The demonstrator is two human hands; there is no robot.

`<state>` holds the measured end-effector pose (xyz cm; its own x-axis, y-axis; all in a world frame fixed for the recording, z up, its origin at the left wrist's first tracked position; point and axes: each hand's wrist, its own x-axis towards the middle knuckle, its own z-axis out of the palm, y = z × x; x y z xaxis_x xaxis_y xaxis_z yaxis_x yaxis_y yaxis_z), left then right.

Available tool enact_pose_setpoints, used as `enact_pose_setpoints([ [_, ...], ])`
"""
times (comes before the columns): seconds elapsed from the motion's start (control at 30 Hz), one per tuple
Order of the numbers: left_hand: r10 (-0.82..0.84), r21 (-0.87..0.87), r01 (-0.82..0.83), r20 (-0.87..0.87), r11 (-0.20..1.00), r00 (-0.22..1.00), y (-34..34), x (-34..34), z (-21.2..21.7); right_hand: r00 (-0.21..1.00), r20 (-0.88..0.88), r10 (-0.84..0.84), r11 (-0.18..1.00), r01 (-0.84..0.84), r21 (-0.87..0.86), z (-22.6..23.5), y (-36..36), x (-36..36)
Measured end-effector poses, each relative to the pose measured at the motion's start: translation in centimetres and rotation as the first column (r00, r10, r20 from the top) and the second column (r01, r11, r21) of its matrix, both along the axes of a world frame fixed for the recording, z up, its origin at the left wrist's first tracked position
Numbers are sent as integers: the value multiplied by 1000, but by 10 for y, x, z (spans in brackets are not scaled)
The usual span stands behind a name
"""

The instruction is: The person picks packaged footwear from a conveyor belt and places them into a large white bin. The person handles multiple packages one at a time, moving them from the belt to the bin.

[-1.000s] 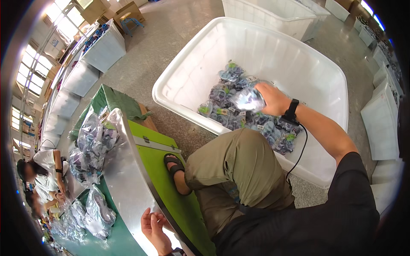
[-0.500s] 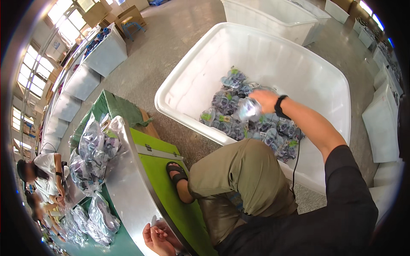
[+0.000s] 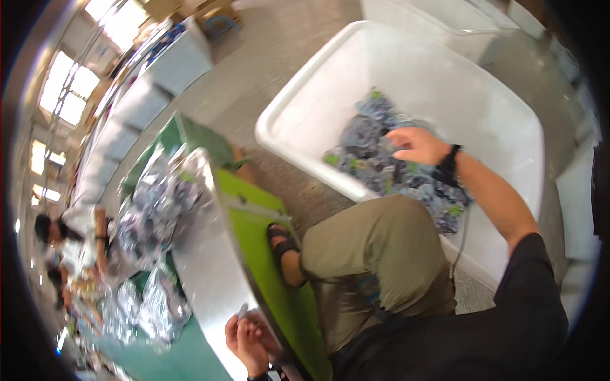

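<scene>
Glossy packet out of right hand (image 3: 422, 146), open above crinkled plastic packs (image 3: 365, 132), left hand (image 3: 250, 341) curled, hold unclear

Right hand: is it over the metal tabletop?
No, the right hand is over the pile inside the white bin.

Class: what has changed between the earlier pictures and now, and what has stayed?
The right hand seems to have let go of the shiny, plastic-wrapped package and now looks empty above the pile of grey-purple, plastic-wrapped goods in the white rectangular plastic bin. The camera view has shifted, so most things sit further right. The left hand stays at the silver metal tabletop's edge.
</scene>
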<state>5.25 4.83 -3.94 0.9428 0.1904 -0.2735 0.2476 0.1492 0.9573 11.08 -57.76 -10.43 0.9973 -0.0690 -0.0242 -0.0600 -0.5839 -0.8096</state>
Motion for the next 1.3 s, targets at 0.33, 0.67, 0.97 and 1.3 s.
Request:
enact_pose_setpoints([
  [0.33,-114,123,114,-9,986,993,40,31,14,973,104,204,652,-215,727,134,113,-59],
  [0.67,124,899,-352,331,261,936,227,122,-15,976,-157,151,311,104,945,97,148,-74],
  [0.97,337,577,-141,-248,804,908,266,181,-35,989,-44,141,262,6,965,71,136,-75],
  [1.3,225,362,-267,154,893,962,207,138,-40,996,27,89,284,-51,958,59,135,-78],
])
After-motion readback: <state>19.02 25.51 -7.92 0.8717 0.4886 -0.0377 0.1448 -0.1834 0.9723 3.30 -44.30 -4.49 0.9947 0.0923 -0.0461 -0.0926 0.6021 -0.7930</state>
